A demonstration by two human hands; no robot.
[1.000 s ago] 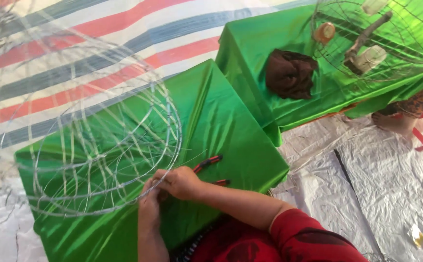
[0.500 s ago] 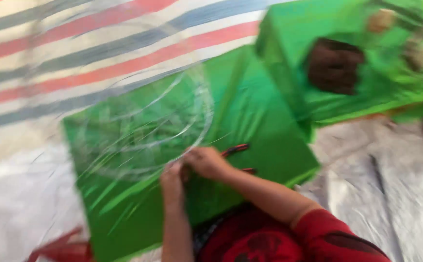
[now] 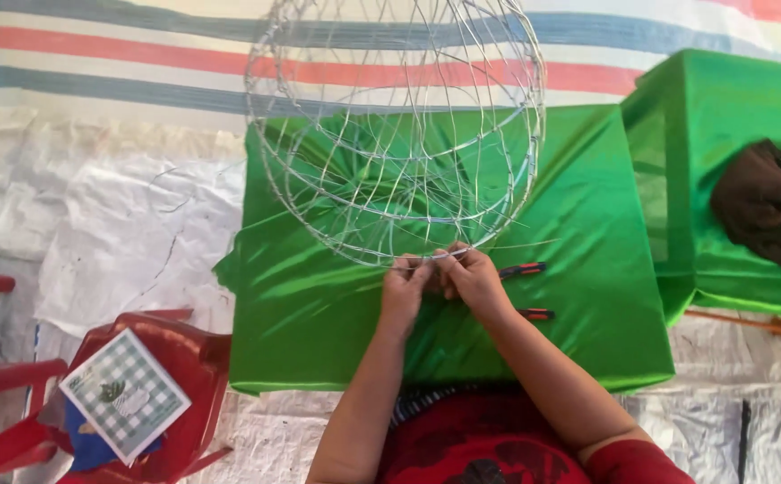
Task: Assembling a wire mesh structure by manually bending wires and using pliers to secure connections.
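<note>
Round wire frame (image 3: 395, 134) standing on green-draped surface (image 3: 587, 296), near rim pinched by left hand (image 3: 405, 287) and right hand (image 3: 471, 276), both clenched on the wire. Red-handled pliers (image 3: 523, 269) just right of frame's near rim; red chair (image 3: 153, 394) well left of frame.
</note>
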